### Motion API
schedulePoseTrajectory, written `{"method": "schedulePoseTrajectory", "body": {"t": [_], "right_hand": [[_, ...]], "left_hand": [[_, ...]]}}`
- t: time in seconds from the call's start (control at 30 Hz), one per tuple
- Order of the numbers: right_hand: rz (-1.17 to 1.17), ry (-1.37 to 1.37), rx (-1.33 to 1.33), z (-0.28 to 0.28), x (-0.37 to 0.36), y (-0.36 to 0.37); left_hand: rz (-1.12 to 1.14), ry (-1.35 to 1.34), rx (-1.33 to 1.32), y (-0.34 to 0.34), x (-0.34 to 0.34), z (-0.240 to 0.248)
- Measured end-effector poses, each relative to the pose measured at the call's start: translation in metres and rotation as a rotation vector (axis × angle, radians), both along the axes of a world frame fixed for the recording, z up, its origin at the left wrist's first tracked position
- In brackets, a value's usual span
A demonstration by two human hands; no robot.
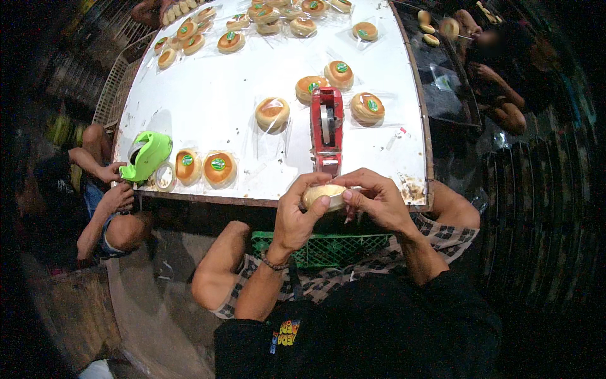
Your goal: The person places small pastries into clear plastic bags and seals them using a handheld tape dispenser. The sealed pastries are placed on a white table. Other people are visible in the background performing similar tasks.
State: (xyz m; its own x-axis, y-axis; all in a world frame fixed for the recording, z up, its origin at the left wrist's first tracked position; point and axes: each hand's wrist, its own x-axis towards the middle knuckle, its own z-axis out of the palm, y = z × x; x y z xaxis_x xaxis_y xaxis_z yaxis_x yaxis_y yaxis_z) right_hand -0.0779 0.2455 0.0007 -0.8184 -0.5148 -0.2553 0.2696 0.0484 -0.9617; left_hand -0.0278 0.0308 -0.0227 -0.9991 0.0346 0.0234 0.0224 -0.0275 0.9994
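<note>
A pale round bun (325, 196) in clear wrap is held between my two hands at the table's near edge, tilted so its side shows. My left hand (300, 211) closes round its left side, thumb on the near face. On the right, my right hand (374, 199) pinches the wrap at the bun's edge with thumb and fingers. A red tape dispenser (326, 129) stands on the table just beyond my hands. Near it lie a wrapped bun without a label (272, 114) and several wrapped buns with green round labels, one of them (367, 108) to the right.
The white table (214, 101) carries many wrapped buns (265, 16) at its far end. At left are a green tape dispenser (146, 155), a tape roll (165, 176) and two labelled buns (218, 168). A green crate (315, 250) sits below. Other people sit left and far right.
</note>
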Motion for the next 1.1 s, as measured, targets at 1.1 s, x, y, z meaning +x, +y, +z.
{"method": "schedulePoseTrajectory", "body": {"t": [1.1], "right_hand": [[-0.363, 0.445, 0.432, -0.057, -0.019, -0.015]], "left_hand": [[-0.333, -0.323, -0.002, -0.008, -0.027, -0.084]]}}
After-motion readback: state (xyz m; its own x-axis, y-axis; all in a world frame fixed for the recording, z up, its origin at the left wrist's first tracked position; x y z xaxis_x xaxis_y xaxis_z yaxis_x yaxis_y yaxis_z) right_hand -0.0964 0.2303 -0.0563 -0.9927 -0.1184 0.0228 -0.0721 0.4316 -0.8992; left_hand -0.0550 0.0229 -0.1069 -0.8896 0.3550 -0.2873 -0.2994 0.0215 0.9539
